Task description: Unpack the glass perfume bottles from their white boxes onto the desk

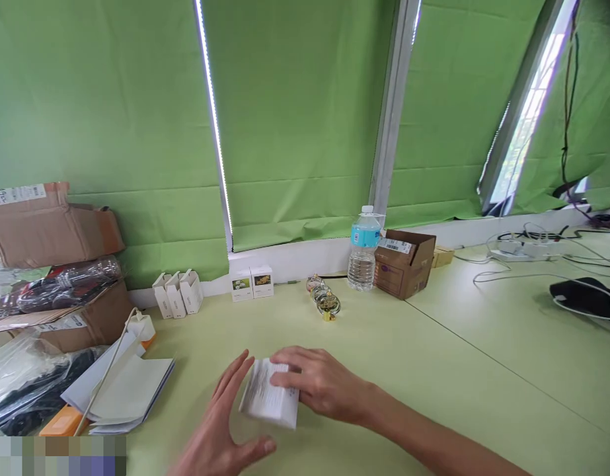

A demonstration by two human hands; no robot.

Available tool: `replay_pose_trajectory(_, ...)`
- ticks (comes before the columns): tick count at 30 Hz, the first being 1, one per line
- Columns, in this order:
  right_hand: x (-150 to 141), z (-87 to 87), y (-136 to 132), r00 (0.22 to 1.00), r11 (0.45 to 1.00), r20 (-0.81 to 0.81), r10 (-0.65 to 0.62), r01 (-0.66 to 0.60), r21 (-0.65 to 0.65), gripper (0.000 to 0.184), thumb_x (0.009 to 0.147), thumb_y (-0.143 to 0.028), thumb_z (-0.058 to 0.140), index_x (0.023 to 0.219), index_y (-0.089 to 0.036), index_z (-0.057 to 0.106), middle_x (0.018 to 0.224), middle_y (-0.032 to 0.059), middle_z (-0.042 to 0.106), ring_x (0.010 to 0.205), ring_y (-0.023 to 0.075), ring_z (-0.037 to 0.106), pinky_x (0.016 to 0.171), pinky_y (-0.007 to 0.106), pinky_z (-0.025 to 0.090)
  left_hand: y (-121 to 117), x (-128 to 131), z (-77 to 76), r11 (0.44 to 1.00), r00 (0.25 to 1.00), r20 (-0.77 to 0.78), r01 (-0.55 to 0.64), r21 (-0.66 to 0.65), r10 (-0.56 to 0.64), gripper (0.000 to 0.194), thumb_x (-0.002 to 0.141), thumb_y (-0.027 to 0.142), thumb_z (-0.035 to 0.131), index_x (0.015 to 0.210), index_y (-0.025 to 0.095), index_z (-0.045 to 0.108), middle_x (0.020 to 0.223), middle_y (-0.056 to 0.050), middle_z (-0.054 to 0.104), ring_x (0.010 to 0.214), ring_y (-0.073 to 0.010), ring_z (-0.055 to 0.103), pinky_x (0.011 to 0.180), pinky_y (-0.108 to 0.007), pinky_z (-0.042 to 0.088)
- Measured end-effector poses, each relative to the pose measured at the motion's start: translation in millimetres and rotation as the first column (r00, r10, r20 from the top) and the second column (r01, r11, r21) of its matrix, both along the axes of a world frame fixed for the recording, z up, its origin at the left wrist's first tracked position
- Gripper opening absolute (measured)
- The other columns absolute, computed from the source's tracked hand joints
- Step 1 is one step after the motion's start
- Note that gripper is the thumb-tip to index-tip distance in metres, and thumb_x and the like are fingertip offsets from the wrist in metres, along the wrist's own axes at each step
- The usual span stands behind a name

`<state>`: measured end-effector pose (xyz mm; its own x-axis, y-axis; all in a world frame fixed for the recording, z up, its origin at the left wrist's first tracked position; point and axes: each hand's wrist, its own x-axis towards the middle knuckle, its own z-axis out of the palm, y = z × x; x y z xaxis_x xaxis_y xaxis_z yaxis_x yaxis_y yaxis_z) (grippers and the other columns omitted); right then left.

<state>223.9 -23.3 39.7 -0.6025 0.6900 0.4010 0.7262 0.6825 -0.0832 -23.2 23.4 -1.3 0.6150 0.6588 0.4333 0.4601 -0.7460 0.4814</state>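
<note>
White carton (267,395) w/ small print

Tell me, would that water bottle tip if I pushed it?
Probably, if pushed near the top: the plastic water bottle stands tall and narrow. The water inside should make it feel fairly heavy, and thin plastic may dent if squeezed.

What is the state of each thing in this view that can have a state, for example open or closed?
Right hand, lying on the white printed box
White printed box, flat on the table, closed
Left hand, open, beside the box
Water bottle, capped, partly full
Cardboard box, flaps open
Green blind, lowered
</note>
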Motion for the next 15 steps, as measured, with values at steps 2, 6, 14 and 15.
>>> replay_pose_trajectory(2, -5, 1.5, -15, 1.000, 1.000, 0.025, 0.009, -0.009, -0.005, 0.035, 0.095, -0.017, 0.038, 0.121, -0.030, 0.057, 0.134, 0.0056, 0.053, 0.119, 0.0188, 0.051, 0.095, 0.031, 0.043, -5, 4, -2.3, 0.994, 0.994, 0.015, 0.106, -0.008, -0.106, 0.099, 0.063, 0.046, 0.078, 0.145, 0.028, 0.026, 0.150, -0.012, 0.034, 0.135, -0.0301, 0.036, 0.104, -0.046, 0.042)
replay_pose_trajectory(6, -10, -3.9, -29, 1.000, 1.000, -0.008, 0.016, -0.016, -0.017, 0.039, 0.093, -0.014, 0.038, 0.125, -0.031, 0.055, 0.139, 0.0049, 0.048, 0.123, 0.0199, 0.048, 0.097, 0.034, 0.043, -15, 15, -8.2, 0.989, 0.996, 0.018, 0.085, -0.121, -0.084, 0.095, 0.055, 0.033, 0.082, 0.139, 0.028, 0.037, 0.140, -0.010, 0.049, 0.125, -0.0298, 0.050, 0.099, -0.043, 0.048)
replay_pose_trajectory(14, -15, -18.6, -30, 0.775, 0.949, -0.574, -0.265, 0.104, -0.298, 0.042, 0.094, -0.028, 0.042, 0.136, -0.028, 0.045, 0.138, 0.0069, 0.050, 0.116, 0.0200, 0.055, 0.088, 0.031, 0.054, -28, 31, -3.1, 0.982, 0.974, 0.130, -0.190, 0.019, 0.186, 0.075, 0.055, 0.030, 0.076, 0.125, 0.027, 0.048, 0.121, -0.005, 0.062, 0.109, -0.0269, 0.061, 0.088, -0.035, 0.054)
replay_pose_trajectory(15, -16, -18.9, -31, 0.711, 0.921, -0.621, -0.331, 0.099, -0.378, 0.043, 0.093, -0.032, 0.046, 0.136, -0.028, 0.045, 0.136, 0.0079, 0.051, 0.111, 0.0203, 0.058, 0.083, 0.030, 0.056, -28, 32, -2.8, 0.975, 0.971, 0.128, -0.212, 0.069, 0.202, 0.074, 0.056, 0.032, 0.075, 0.125, 0.027, 0.047, 0.120, -0.005, 0.062, 0.106, -0.0263, 0.062, 0.085, -0.034, 0.054)
